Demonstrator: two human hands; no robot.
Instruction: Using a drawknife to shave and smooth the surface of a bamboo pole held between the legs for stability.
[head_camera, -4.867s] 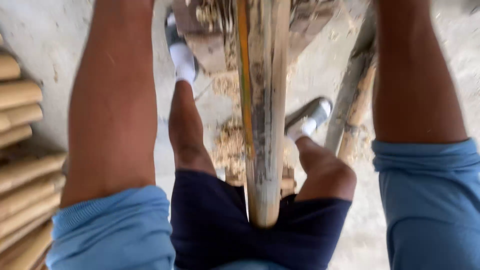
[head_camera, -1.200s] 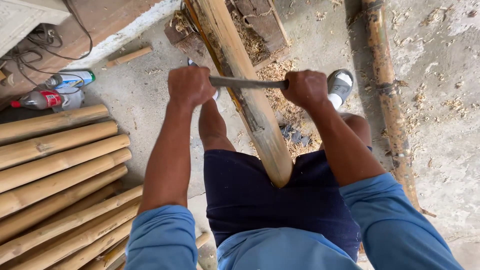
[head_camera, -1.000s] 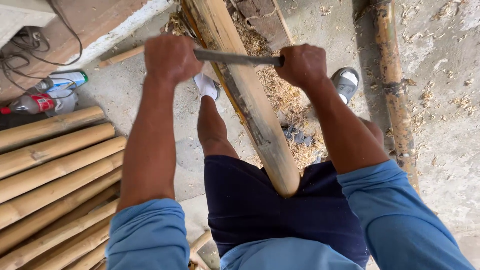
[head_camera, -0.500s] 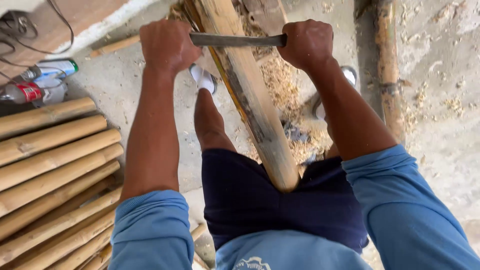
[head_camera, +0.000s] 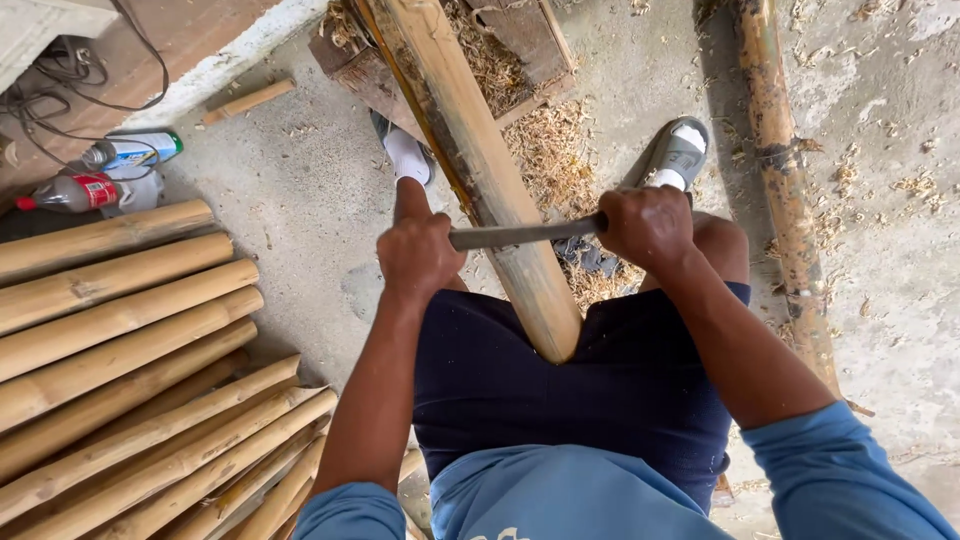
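A thick bamboo pole (head_camera: 480, 170) slants from the top of the view down between my legs, its near end resting at my lap. Across it lies a long metal blade (head_camera: 520, 235). My left hand (head_camera: 418, 255) grips the blade's left end and my right hand (head_camera: 648, 225) grips its right end, one on each side of the pole. The blade sits on the pole's lower part, close to my body. Both arms wear blue sleeves, and I wear dark shorts.
Several scraped bamboo poles (head_camera: 120, 340) lie stacked at the left. Two plastic bottles (head_camera: 110, 170) and cables lie at the upper left. Another rough bamboo pole (head_camera: 785, 190) lies on the concrete at the right. Shavings (head_camera: 550, 140) litter the floor around my sandalled feet.
Both hands have pulled the blade down along the pole toward my body, from the far upper part to near my lap.
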